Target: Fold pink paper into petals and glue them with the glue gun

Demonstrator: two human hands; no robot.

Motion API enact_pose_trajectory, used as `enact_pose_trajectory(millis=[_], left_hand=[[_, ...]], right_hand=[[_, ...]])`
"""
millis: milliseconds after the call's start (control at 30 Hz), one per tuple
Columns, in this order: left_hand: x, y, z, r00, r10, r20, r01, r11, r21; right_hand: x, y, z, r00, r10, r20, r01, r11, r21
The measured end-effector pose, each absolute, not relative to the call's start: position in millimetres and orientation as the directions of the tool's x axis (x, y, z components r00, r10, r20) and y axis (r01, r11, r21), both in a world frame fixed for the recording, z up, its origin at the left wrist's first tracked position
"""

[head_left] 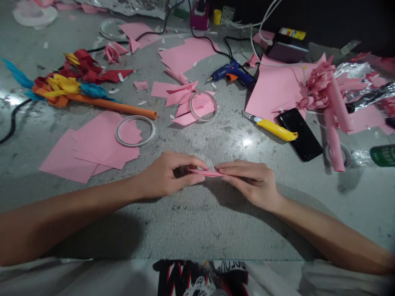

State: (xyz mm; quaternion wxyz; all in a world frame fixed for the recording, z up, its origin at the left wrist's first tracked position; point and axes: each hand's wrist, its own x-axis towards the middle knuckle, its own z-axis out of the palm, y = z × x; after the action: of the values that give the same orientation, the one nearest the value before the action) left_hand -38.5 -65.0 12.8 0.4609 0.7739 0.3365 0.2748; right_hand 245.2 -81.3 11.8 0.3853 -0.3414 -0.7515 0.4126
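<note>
Close to the table's front, a narrow folded piece of pink paper (210, 173) is stretched between my two hands. My left hand (168, 174) pinches its left end between thumb and fingers. At the right end, my right hand (251, 181) pinches it the same way, fingertips almost meeting the paper's tip. Beyond the hands lie several folded pink paper pieces (182, 95), with a tape roll (191, 111) on top of them. To the left, pink paper squares (92, 137) overlap, a second tape roll (119, 139) resting on them.
A yellow box cutter (276, 129) leans on a black phone (304, 139) at right. Behind them are a blue glue gun (228, 73), pink sheets (271, 90) and rolled pink paper stems (335, 139). An orange paper stem with coloured petals (114, 106) lies left. Black cables (212, 39) cross the back.
</note>
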Motion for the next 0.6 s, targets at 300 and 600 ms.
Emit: enact_pose_trajectory(millis=[300, 600], left_hand=[[-36.2, -64.6, 15.1, 0.59, 0.802, 0.096, 0.297, -0.326, 0.898], [-34.6, -64.1, 10.4, 0.58, 0.804, 0.127, 0.286, -0.348, 0.893]], right_hand=[[244.8, -80.3, 14.0, -0.495, 0.844, 0.206, 0.221, 0.352, -0.909], [244.8, -79.6, 11.1, -0.436, 0.89, 0.137, 0.25, 0.265, -0.931]])
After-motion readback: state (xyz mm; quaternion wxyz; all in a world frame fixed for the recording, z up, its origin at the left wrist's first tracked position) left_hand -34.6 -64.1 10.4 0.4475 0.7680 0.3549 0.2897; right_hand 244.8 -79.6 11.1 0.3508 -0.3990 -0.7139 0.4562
